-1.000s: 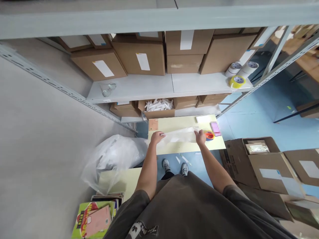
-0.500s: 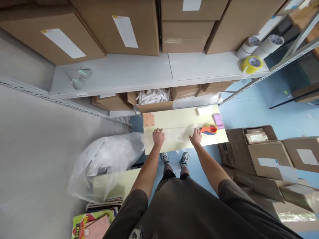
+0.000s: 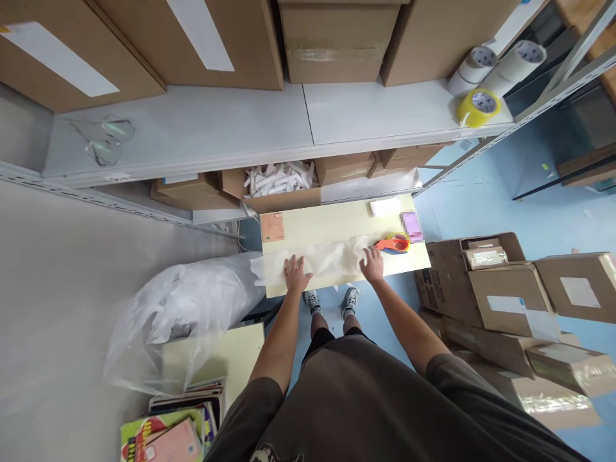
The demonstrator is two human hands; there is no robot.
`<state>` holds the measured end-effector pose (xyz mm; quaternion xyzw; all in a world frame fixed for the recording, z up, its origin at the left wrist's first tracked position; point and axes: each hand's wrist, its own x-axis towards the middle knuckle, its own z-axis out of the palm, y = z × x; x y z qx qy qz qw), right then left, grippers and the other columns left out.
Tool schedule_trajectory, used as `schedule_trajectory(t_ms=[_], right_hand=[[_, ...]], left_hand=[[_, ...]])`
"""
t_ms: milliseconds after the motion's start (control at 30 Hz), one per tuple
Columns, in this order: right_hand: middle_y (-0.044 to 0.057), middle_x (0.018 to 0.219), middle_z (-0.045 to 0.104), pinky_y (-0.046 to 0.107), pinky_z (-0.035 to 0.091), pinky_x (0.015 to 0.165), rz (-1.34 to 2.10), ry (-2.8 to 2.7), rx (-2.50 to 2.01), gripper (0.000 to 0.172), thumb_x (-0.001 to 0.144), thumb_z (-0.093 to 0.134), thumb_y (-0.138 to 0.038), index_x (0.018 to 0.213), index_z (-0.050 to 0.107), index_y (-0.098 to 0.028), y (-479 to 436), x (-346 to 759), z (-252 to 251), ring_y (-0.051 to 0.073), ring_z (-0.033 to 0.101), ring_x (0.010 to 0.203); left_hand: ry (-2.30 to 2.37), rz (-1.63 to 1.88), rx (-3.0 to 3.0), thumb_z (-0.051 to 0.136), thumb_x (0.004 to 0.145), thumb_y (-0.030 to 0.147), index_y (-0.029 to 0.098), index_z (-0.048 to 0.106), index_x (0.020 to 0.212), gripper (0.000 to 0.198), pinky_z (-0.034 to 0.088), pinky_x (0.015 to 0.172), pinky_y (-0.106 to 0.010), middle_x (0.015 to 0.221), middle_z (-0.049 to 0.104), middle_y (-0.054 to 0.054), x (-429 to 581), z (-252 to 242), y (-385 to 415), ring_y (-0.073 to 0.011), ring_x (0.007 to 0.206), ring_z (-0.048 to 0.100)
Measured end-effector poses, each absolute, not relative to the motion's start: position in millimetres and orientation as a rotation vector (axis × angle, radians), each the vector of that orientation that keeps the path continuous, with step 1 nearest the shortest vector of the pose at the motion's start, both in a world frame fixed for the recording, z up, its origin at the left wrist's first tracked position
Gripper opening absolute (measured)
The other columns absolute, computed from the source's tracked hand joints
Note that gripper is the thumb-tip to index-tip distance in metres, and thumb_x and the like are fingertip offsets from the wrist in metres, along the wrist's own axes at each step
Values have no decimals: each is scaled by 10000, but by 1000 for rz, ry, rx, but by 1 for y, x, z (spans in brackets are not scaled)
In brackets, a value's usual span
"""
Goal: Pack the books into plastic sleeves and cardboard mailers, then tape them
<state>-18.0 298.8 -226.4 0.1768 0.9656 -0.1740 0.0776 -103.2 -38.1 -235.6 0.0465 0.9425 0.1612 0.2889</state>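
Note:
A thin, translucent white sheet point(image 3: 332, 256) lies lengthwise on the pale yellow tabletop point(image 3: 327, 223), wrinkled along its middle and right end. My left hand point(image 3: 297, 274) rests on its left part, palm down with fingers spread. At the sheet's right end is my right hand point(image 3: 372, 264), fingers slightly bent and apart, touching the rumpled edge. Just beyond it lies an orange-red tape dispenser point(image 3: 392, 244) with a yellow rim and some blue. An orange-pink notebook point(image 3: 273, 228) sits at the table's far left corner.
A white pad point(image 3: 385, 206) and a purple item point(image 3: 412, 226) lie at the table's right. Behind stands a shelf point(image 3: 216, 131) with cartons, glasses point(image 3: 110, 138) and tape rolls point(image 3: 478, 108). A big plastic bag point(image 3: 192, 301) is at left; stacked cartons point(image 3: 503, 298) stand at right.
The sheet has become more wrinkled, and its left end shows past the table's edge. My left hand has spread its fingers and moved nearer the table's front edge. The camera view has shifted.

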Motion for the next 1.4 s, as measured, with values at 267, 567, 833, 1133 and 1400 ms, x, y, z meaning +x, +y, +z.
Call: schedule_trajectory(t_ms=[267, 567, 833, 1133, 1400], right_hand=[[254, 1642, 452, 481, 451, 1065, -254, 2846, 651, 684, 944, 670, -261, 1586, 459, -154, 418, -24, -216, 380, 522, 1351], [213, 1259, 652, 416, 455, 929, -260, 2828, 756, 255, 961, 582, -131, 1184, 706, -134, 462, -55, -200, 309, 612, 1062], [129, 1191, 639, 332, 441, 769, -400, 2726, 789, 273, 872, 698, -167, 1144, 687, -187, 428, -50, -202, 224, 598, 856], [208, 1169, 662, 365, 444, 817, -468, 2606, 1116, 278, 901, 678, -120, 1179, 671, -132, 406, -64, -202, 292, 643, 968], [203, 1283, 691, 374, 474, 898, -691, 2754, 616, 336, 961, 557, -83, 1265, 699, -106, 418, -98, -200, 275, 632, 1033]], left_hand=[[2516, 407, 104, 747, 897, 582, 279, 346, 1739, 981, 133, 1360, -583, 1855, 95, -90, -101, -237, -39, -429, 1699, -8], [2516, 428, 96, 786, 861, 589, 295, 357, 1733, 1015, 165, 1349, -613, 1854, 98, -94, -101, -237, -41, -447, 1695, 16], [2521, 433, 92, 807, 854, 580, 288, 364, 1729, 1024, 165, 1350, -602, 1850, 109, -116, -101, -237, -39, -449, 1695, 24], [2524, 397, 92, 778, 884, 571, 290, 343, 1737, 998, 178, 1348, -585, 1853, 105, -106, -102, -239, -40, -438, 1697, 24], [2526, 357, 115, 754, 908, 527, 283, 358, 1730, 944, 178, 1355, -567, 1851, 119, -100, -99, -242, -35, -410, 1702, 44]])
